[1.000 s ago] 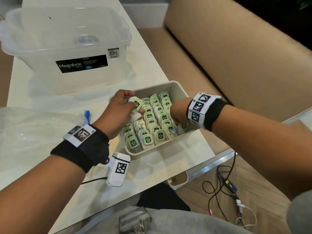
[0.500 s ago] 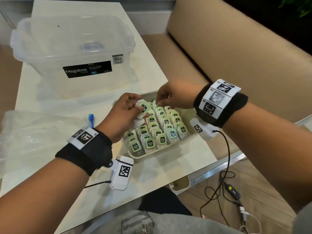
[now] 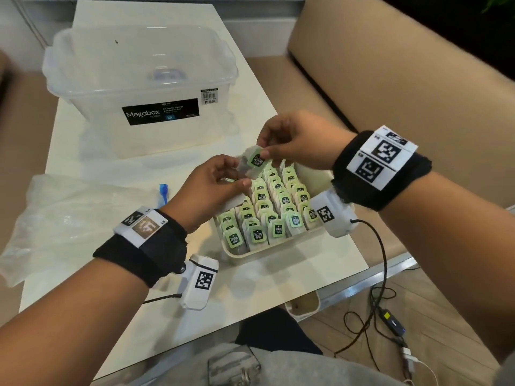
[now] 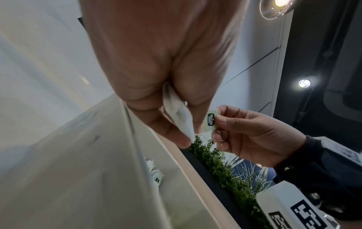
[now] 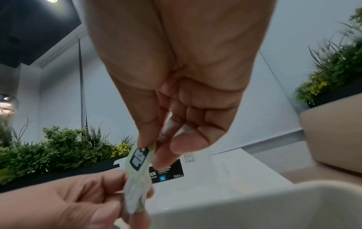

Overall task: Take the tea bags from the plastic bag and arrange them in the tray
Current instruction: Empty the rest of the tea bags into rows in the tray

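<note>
A beige tray [image 3: 266, 253] on the white table holds rows of several tea bags with green tags [image 3: 257, 235]. Above its far left corner both hands hold one tea bag [image 3: 250, 165]. My left hand [image 3: 217, 182] pinches the white pouch [image 4: 181, 117] between thumb and fingers. My right hand [image 3: 289, 143] pinches its green tag [image 5: 140, 159], also seen in the left wrist view as a tag [image 4: 211, 119]. The clear plastic bag [image 3: 64, 218] lies crumpled at the left with a blue clip [image 3: 163, 192] beside it.
A clear Megabox storage bin [image 3: 139, 87] stands at the back of the table [image 3: 264, 277]. A tan sofa [image 3: 404, 79] runs along the right. Cables and a charger [image 3: 390, 321] lie on the wooden floor below the table edge.
My right hand rose from the near right of the tray to the far left corner and took the tag of the tea bag that my left hand was holding.
</note>
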